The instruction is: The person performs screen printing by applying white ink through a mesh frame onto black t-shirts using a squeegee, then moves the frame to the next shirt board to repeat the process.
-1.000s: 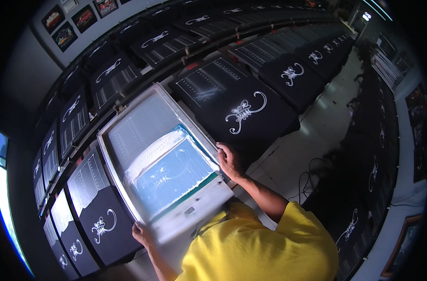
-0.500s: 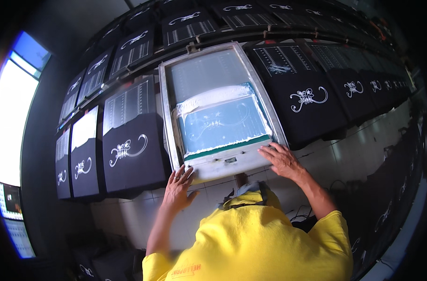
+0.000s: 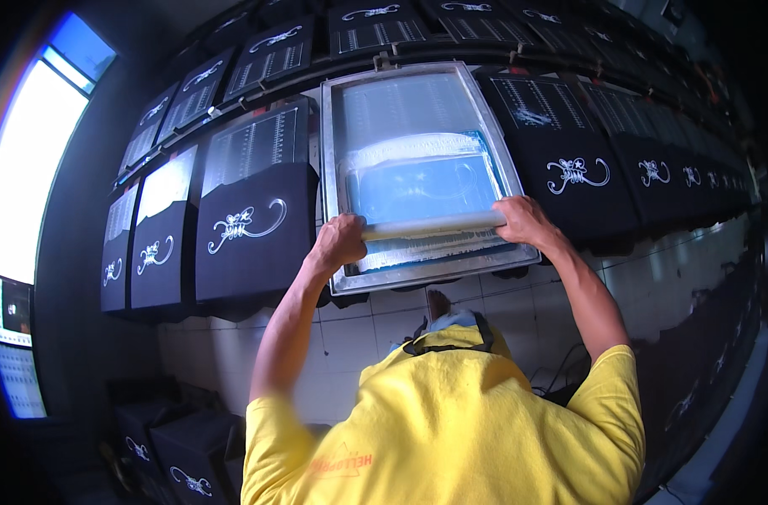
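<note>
A silver-rimmed printing screen (image 3: 445,280) lies in front of me, its blue mesh (image 3: 413,189) bearing a pale ornamental motif. Across its nearer part runs a long pale squeegee (image 3: 434,225). My left hand (image 3: 342,240) is wrapped round the squeegee's left end, and my right hand (image 3: 525,220) is closed on its right end. White ink (image 3: 417,145) forms a thick band beyond the motif, with a streaky white smear on the near side of the squeegee. The squeegee's lower edge is hidden from view.
Black cloth pieces with white scroll prints lie on boards either side: one on the left (image 3: 253,198), one on the right (image 3: 569,206). A rail (image 3: 291,77) runs behind, with more printed pieces beyond. Tiled floor (image 3: 371,332) shows below; a bright window stands far left.
My hands were open, resting on the squeegee at the screen's near end. They are now closed round its ends, and it has moved away from me over the mesh. The view has shifted slightly.
</note>
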{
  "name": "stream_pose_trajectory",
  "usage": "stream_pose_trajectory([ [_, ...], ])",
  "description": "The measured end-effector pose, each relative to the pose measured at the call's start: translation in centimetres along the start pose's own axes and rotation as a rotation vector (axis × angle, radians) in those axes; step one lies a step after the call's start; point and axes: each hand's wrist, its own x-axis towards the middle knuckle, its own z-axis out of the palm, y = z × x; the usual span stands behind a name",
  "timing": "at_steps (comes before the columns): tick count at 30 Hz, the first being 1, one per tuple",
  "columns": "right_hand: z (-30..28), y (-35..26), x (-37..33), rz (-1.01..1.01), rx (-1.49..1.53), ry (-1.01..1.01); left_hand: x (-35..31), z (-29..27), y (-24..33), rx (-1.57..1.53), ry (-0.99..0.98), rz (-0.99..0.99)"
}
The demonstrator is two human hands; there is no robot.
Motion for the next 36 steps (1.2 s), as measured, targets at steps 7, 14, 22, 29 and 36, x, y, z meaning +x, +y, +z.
stream_pose_trajectory([
  [7, 1.0, 0.6, -3.3, -0.11, -0.045, 0.123, -3.4, 0.8, 2.1, -0.089, 0.131, 0.011],
  [14, 2.9, -1.2, -6.8, -0.123, -0.012, 0.153, -8.0, 6.7, 2.0, 0.053, 0.22, 0.096],
  [22, 4.6, 0.8, -2.4, -0.155, -0.098, 0.267, -3.8, 7.2, -0.5, 0.168, 0.329, 0.115],
  [29, 4.3, 4.2, 6.0, -0.171, -0.101, 0.309, 4.3, 4.3, -4.4, 0.177, 0.311, 0.159],
  [36, 1.1, 6.4, 13.8, -0.118, -0.097, 0.166, 11.9, 0.0, -6.4, 0.074, 0.16, 0.032],
])
